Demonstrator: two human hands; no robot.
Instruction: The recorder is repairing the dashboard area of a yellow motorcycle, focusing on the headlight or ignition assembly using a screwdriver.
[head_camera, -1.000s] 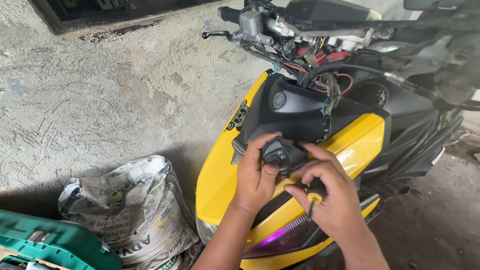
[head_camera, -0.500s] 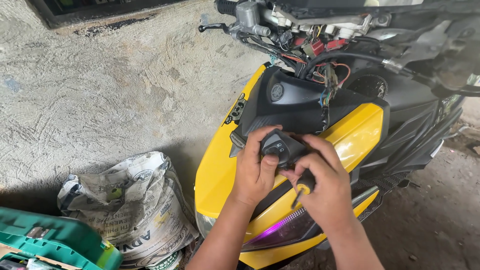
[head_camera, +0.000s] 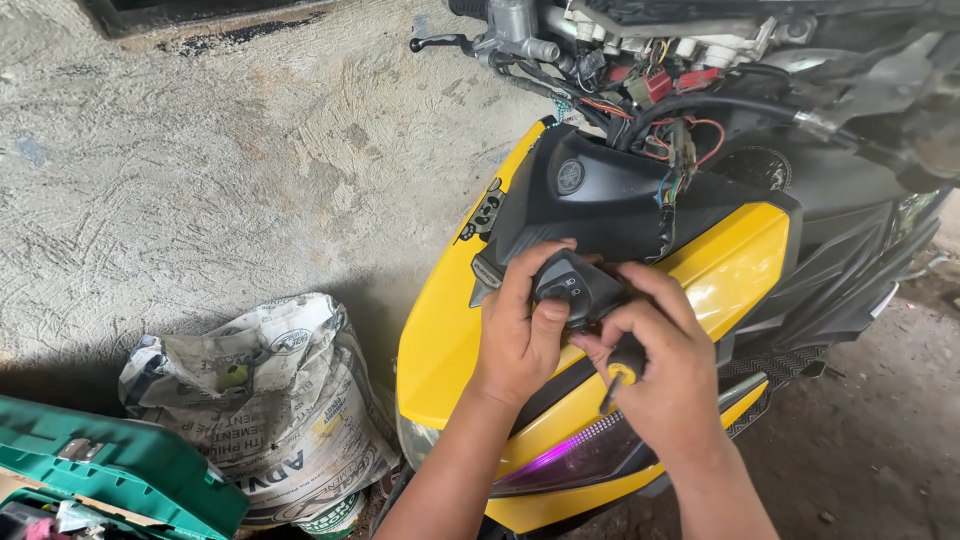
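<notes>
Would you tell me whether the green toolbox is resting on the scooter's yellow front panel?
No, the green toolbox sits at the lower left beside a crumpled sack, apart from the yellow panel.

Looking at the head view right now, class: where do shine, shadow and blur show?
Head view: soft daylight, a shine on the yellow panel; deep shadow behind the sack; left hand, right hand and black switch housing sharp, no motion blur.
</notes>
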